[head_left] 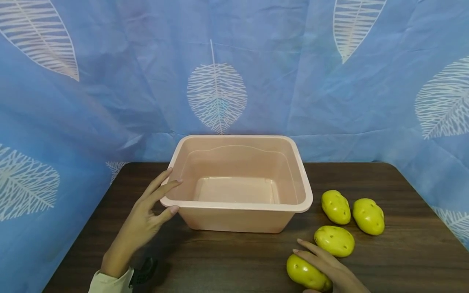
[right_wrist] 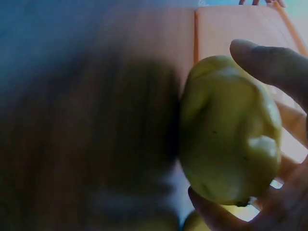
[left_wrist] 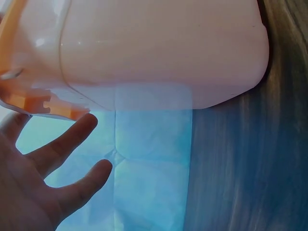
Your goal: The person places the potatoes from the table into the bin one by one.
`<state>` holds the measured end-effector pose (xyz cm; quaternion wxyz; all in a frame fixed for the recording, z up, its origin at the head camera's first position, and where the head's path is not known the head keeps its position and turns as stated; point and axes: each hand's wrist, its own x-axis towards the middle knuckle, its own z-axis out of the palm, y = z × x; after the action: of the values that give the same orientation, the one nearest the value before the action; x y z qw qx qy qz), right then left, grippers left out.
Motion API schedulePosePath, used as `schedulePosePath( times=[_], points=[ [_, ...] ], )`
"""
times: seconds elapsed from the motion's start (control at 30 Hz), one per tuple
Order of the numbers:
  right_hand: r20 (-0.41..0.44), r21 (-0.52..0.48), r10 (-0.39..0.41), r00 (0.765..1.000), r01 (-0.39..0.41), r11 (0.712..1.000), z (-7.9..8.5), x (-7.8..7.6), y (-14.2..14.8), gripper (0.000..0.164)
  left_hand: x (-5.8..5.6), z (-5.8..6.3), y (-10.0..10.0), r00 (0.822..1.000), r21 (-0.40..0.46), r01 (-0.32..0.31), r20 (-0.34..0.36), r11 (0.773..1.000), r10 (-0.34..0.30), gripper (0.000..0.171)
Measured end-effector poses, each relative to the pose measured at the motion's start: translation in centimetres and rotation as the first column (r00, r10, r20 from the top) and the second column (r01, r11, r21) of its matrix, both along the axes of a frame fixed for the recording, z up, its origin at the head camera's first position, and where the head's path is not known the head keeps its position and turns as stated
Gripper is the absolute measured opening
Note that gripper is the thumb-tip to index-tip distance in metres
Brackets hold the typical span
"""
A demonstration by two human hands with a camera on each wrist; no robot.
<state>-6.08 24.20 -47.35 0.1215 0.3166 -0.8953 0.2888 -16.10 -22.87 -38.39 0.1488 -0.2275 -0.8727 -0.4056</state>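
A pale pink plastic basin point(head_left: 234, 221) stands at the back of the table with nothing inside it. At its front left corner, my left hand point(head_left: 141, 221) rests with fingers spread and nearly straight, fingertips at the rim. My right hand point(head_left: 333, 270) lies over a glossy yellow potato point(head_left: 304, 273) at the front right. In the right wrist view, thumb and fingers curve round this potato point(right_wrist: 226, 139), which sits against the tabletop. Just beyond the right hand is a second potato point(head_left: 334, 241), with two more potatoes point(head_left: 335, 207) point(head_left: 368, 216) farther back.
The dark wood-grain table point(head_left: 227, 264) has rounded far corners. A blue cloth with white leaf prints point(head_left: 271, 81) hangs behind it and along the sides. A dark band point(head_left: 143, 272) shows at the left wrist, beside a light sleeve point(head_left: 110, 283).
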Motion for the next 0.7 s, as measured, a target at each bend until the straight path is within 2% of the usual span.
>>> schedulePosePath(
  times=[0.2,0.3,0.53,0.7],
  points=[
    [0.000,-0.118,0.089,0.996,-0.089,0.989,-0.6,-0.4,0.1,0.085,-0.1,0.0,0.0,1.000,0.020,0.003,0.023,1.000,-0.003,0.060],
    [0.002,-0.147,0.108,0.994,-0.106,0.983,-1.0,-0.5,0.2,0.087,-0.1,0.0,0.1,0.999,0.026,0.002,0.036,1.000,-0.003,0.059],
    [0.082,-0.184,0.132,0.988,-0.115,0.976,-1.5,-0.9,0.6,0.090,-0.2,0.0,0.1,0.998,0.054,0.008,0.061,0.998,-0.012,0.058],
    [0.143,-0.231,0.152,0.978,-0.116,0.966,-1.4,-0.9,0.5,0.090,-0.5,-0.7,-0.1,0.998,0.129,0.028,0.055,0.991,-0.035,0.056]
  ],
)
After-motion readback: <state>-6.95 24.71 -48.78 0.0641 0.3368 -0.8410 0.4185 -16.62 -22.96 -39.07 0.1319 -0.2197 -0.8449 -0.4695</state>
